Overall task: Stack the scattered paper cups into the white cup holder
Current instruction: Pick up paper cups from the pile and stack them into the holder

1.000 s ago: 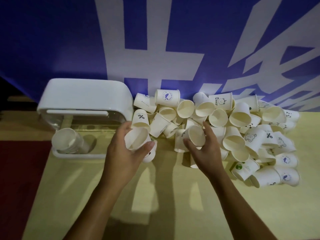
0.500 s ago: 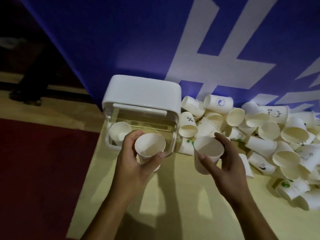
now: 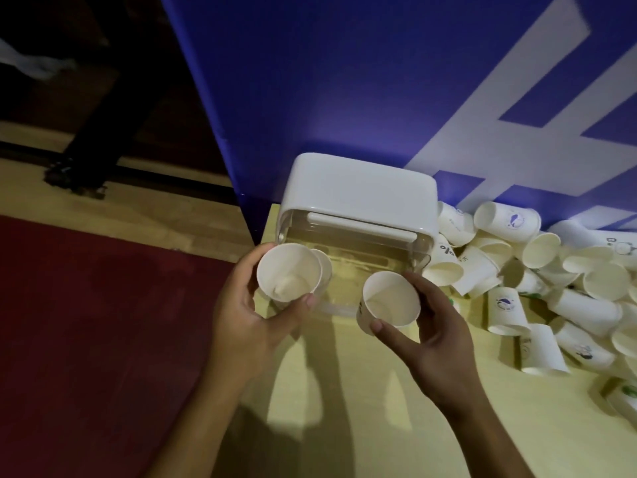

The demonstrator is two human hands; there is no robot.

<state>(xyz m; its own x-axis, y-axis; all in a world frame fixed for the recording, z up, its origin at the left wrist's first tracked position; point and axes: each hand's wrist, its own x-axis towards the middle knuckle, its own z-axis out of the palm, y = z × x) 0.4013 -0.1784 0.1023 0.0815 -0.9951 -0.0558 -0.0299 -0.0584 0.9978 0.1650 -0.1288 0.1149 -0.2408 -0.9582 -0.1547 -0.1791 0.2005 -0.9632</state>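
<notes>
White paper was in both hands. A paper cup (image 3: 289, 277) was gripped by the left hand (image 3: 246, 319), with the thumb at its near rim and the fingers curled round its far side. A second paper cup (image 3: 391, 300) was pinched by the right hand (image 3: 432, 343) between thumb and fingers. Both were held with their mouths toward the camera.

The left-hand cup was held at the open front of the white cup holder (image 3: 358, 191), just before the rim of a nested cup (image 3: 326, 270) that lay on its side in the holder's left end. Whether the two were touching could not be told. The right-hand cup was held near the holder's front edge, apart from the first. The pile of scattered cups (image 3: 551, 274) lay on the yellow table (image 3: 362, 401) to the right of the holder, against the blue banner (image 3: 344, 81).

The step in hand was judged to be the loading of the left-hand cup onto the stack inside the holder. Most of the task was judged to be left, given the size of the pile. For the next move, the cup's base would need to be lined up with the mouth of the lying cup and pushed in straight. A light grip would be called for, since thin paper walls are easily crushed. The right-hand cup could then be nested likewise.
</notes>
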